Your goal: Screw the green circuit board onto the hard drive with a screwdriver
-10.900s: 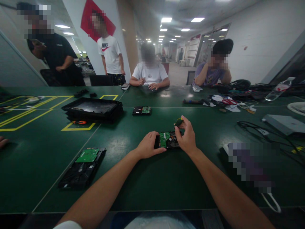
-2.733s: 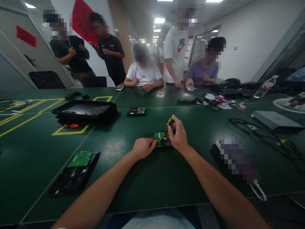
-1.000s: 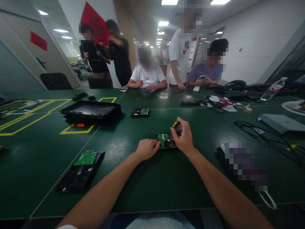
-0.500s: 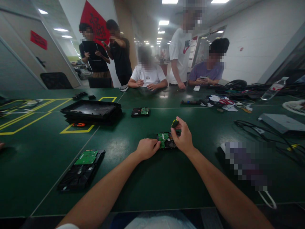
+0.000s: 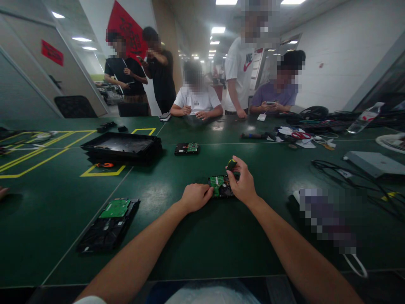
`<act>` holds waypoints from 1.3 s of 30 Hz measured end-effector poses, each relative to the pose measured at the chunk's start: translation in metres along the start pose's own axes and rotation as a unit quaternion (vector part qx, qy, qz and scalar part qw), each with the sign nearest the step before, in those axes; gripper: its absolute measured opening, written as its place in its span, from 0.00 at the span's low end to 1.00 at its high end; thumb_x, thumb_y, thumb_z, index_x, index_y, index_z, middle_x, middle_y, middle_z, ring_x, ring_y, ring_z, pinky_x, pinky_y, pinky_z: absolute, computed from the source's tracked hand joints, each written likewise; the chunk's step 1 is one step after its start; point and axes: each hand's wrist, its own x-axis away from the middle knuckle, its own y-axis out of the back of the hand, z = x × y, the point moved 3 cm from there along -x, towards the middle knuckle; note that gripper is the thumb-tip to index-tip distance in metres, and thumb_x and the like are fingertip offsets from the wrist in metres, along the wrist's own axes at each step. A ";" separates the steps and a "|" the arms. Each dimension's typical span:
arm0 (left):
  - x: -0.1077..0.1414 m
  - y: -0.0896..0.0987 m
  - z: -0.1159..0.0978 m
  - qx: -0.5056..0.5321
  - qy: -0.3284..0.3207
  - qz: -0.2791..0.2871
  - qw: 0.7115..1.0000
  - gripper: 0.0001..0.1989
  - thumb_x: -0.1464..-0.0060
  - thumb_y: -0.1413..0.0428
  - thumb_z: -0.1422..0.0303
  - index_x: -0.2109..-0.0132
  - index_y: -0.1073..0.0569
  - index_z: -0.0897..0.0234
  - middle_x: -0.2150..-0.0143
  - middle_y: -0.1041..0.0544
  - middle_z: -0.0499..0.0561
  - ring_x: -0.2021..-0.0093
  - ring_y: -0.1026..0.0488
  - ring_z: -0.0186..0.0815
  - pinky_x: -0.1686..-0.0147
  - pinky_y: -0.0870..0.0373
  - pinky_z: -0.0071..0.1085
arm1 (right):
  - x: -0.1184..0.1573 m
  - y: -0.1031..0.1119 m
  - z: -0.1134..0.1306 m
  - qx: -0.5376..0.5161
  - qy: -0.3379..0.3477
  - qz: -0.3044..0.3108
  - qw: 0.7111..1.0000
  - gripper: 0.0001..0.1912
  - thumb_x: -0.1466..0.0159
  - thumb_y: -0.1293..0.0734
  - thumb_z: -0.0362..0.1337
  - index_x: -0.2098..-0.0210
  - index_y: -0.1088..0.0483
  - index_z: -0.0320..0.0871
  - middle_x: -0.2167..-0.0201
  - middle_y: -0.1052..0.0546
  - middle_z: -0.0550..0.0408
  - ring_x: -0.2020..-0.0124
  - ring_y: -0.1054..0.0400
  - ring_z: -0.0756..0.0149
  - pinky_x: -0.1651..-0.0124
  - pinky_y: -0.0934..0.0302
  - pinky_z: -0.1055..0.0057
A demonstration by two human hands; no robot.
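Hard drive (image 5: 223, 186) lies flat on the green bench (image 5: 202, 249), centred in front of the person, green circuit board facing up. Left hand (image 5: 196, 197) is at the drive's left end, fingers curled in and touching the edge; whether they grip it or only press against it cannot be told. Right hand (image 5: 243, 180) is above the right end, covering part of it; thumb and fingers are closed around the dark, yellow-marked handle of a screwdriver (image 5: 232, 164). The shaft is hidden by the hand, so contact between tip and drive cannot be confirmed. Beyond the drive, a second hard drive (image 5: 186, 148) rests on the bench, well apart from both hands. Nearer and to the left: a larger black drive assembly (image 5: 109, 226) with a green board at its far end. Behind that, a stack of black plastic trays (image 5: 122, 145), with an orange-handled tool (image 5: 105, 165) just in front of it. Right side: black cable (image 5: 338, 169), a flat grey box (image 5: 376, 164) and, farther back, a tilted clear bottle (image 5: 365, 118). Across the bench, two people sit, one in a white shirt (image 5: 196, 101), one in a purple shirt (image 5: 275, 95).
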 end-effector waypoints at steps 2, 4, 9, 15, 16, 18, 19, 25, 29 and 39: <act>0.000 -0.001 0.001 0.001 0.001 -0.001 1.000 0.26 0.28 0.60 0.53 0.63 0.23 0.59 0.62 0.18 0.55 0.63 0.21 0.42 0.63 0.34 0.34 | 0.000 0.001 0.000 0.008 0.002 -0.003 1.000 0.30 0.27 0.34 0.42 0.29 0.45 0.52 0.40 0.26 0.44 0.52 0.23 0.54 0.47 0.25 0.48; 0.000 -0.001 0.001 0.001 0.003 -0.001 1.000 0.26 0.28 0.60 0.53 0.63 0.23 0.59 0.62 0.18 0.55 0.63 0.21 0.42 0.63 0.34 0.34 | 0.000 0.002 0.001 0.021 0.006 -0.010 1.000 0.31 0.28 0.33 0.43 0.29 0.44 0.54 0.40 0.27 0.45 0.53 0.23 0.54 0.48 0.25 0.48; 0.000 0.001 0.000 -0.001 0.004 0.008 1.000 0.27 0.28 0.61 0.53 0.62 0.22 0.59 0.62 0.18 0.55 0.62 0.21 0.42 0.62 0.33 0.34 | -0.002 0.003 0.004 0.039 0.011 -0.008 0.999 0.32 0.28 0.33 0.43 0.28 0.45 0.54 0.43 0.26 0.45 0.54 0.24 0.54 0.48 0.25 0.48; 0.000 0.002 -0.001 0.002 0.007 0.009 1.000 0.27 0.28 0.60 0.53 0.62 0.21 0.59 0.62 0.18 0.56 0.62 0.21 0.42 0.62 0.32 0.35 | -0.002 0.004 0.004 0.039 0.000 -0.025 0.999 0.32 0.26 0.36 0.42 0.26 0.48 0.53 0.38 0.28 0.44 0.51 0.24 0.55 0.46 0.25 0.49; 0.000 0.002 -0.001 0.001 0.008 0.009 1.000 0.27 0.28 0.60 0.53 0.62 0.21 0.59 0.61 0.18 0.56 0.62 0.21 0.42 0.62 0.32 0.35 | -0.002 0.004 0.004 0.048 0.001 -0.031 0.998 0.32 0.27 0.35 0.43 0.27 0.46 0.53 0.39 0.27 0.44 0.51 0.24 0.54 0.47 0.25 0.49; 0.000 0.001 0.000 -0.003 0.008 0.007 1.000 0.27 0.28 0.60 0.53 0.62 0.21 0.59 0.62 0.18 0.56 0.62 0.21 0.43 0.62 0.32 0.35 | -0.002 0.005 0.003 0.059 0.005 -0.033 0.998 0.32 0.28 0.33 0.44 0.28 0.45 0.54 0.39 0.27 0.45 0.51 0.24 0.53 0.48 0.24 0.49; 0.000 0.001 0.000 -0.004 0.006 0.005 1.000 0.27 0.28 0.61 0.53 0.62 0.21 0.59 0.62 0.18 0.56 0.62 0.21 0.43 0.63 0.33 0.35 | -0.002 0.005 0.003 0.062 0.008 -0.029 0.998 0.33 0.28 0.33 0.44 0.27 0.45 0.54 0.39 0.27 0.45 0.50 0.24 0.53 0.49 0.24 0.49; 0.000 0.002 0.000 -0.004 0.007 0.012 1.000 0.27 0.28 0.61 0.53 0.62 0.21 0.59 0.61 0.17 0.56 0.61 0.21 0.42 0.62 0.32 0.34 | -0.002 0.004 0.002 0.048 0.001 -0.027 0.998 0.32 0.26 0.37 0.42 0.26 0.49 0.52 0.39 0.27 0.43 0.51 0.24 0.53 0.45 0.26 0.46; 0.000 0.002 0.000 -0.004 0.008 0.015 1.000 0.27 0.28 0.61 0.53 0.61 0.21 0.59 0.62 0.18 0.56 0.62 0.21 0.42 0.62 0.32 0.34 | -0.002 0.005 0.002 0.060 0.010 -0.046 0.997 0.33 0.29 0.33 0.44 0.28 0.44 0.51 0.40 0.28 0.42 0.52 0.25 0.52 0.50 0.24 0.49; 0.001 0.002 0.000 -0.001 0.003 0.003 1.000 0.28 0.28 0.61 0.53 0.63 0.22 0.59 0.63 0.18 0.56 0.63 0.21 0.43 0.63 0.34 0.34 | -0.003 0.004 0.004 0.046 0.008 -0.043 0.998 0.33 0.29 0.34 0.42 0.28 0.46 0.51 0.41 0.29 0.43 0.54 0.25 0.55 0.51 0.24 0.51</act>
